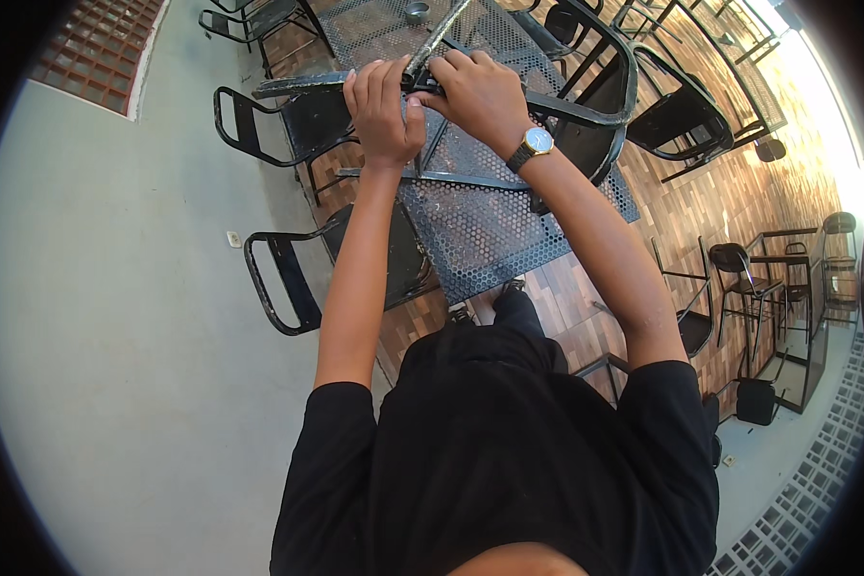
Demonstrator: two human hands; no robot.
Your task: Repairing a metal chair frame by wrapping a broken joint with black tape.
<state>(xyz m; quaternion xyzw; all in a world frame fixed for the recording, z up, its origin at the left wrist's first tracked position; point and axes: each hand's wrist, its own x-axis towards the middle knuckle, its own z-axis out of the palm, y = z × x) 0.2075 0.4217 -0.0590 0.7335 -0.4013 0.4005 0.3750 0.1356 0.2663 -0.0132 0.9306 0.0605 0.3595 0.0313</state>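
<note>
A black metal chair (578,113) lies tipped over the perforated metal table (490,252), its curved tube frame pointing right and its worn legs reaching left. Both hands are up at the far end of my arms, close together on the chair's frame. My left hand (386,113) has its fingers wrapped over a leg tube. Beside it, my right hand (478,96) is closed over the frame where tubes meet, with a watch (538,141) on that wrist. The fingertips' undersides are hidden.
Black chairs stand along the table's left side, one near (293,274) and one farther off (245,125). A pale wall (144,317) runs down the left. More chairs (684,120) and tables stand on the wood-patterned floor at right. A small round dish (417,12) sits on the table's far part.
</note>
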